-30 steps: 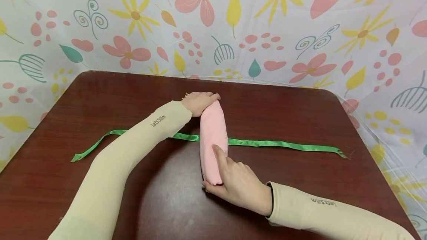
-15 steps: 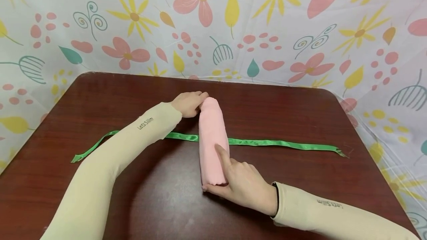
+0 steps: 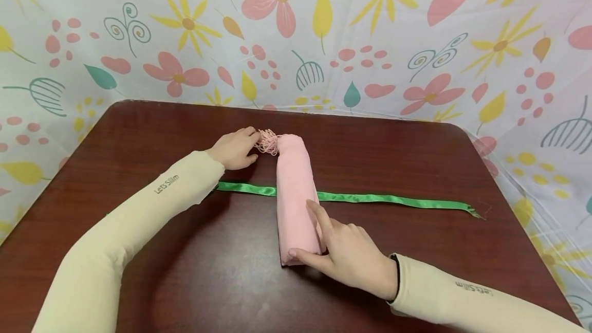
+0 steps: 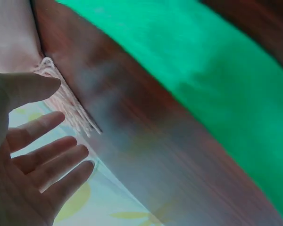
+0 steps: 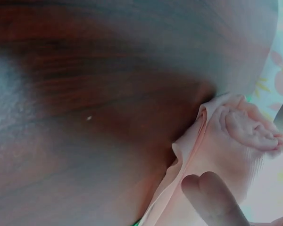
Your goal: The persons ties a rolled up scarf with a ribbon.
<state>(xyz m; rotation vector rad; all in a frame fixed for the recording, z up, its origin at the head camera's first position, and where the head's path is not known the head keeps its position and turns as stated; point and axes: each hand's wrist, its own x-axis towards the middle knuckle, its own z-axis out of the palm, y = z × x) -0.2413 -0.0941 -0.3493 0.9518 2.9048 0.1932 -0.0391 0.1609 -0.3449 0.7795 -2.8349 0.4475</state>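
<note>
A pink rolled scarf (image 3: pixel 296 194) lies lengthwise on the table, its coiled end showing in the right wrist view (image 5: pixel 245 127). Pink fringe (image 3: pixel 267 142) spills out to the left at its far end. Just left of that fringe is my left hand (image 3: pixel 235 149), fingers spread and holding nothing; the left wrist view has the fringe (image 4: pixel 68 103) past its thumb. My right hand (image 3: pixel 353 258) rests on the near end of the roll, with thumb and index finger laid out straight on the cloth. Its remaining fingers are partly hidden on the right side.
A green satin ribbon (image 3: pixel 393 200) runs crosswise beneath the roll, its left part hidden by the left sleeve (image 3: pixel 152 204). The dark brown table (image 3: pixel 222 281) ends at the back against a flower-printed cloth (image 3: pixel 333 30).
My left hand has let go of the roll's far end and moved left, uncovering the fringe. My right hand has shifted slightly right, its thumb now on top of the near end.
</note>
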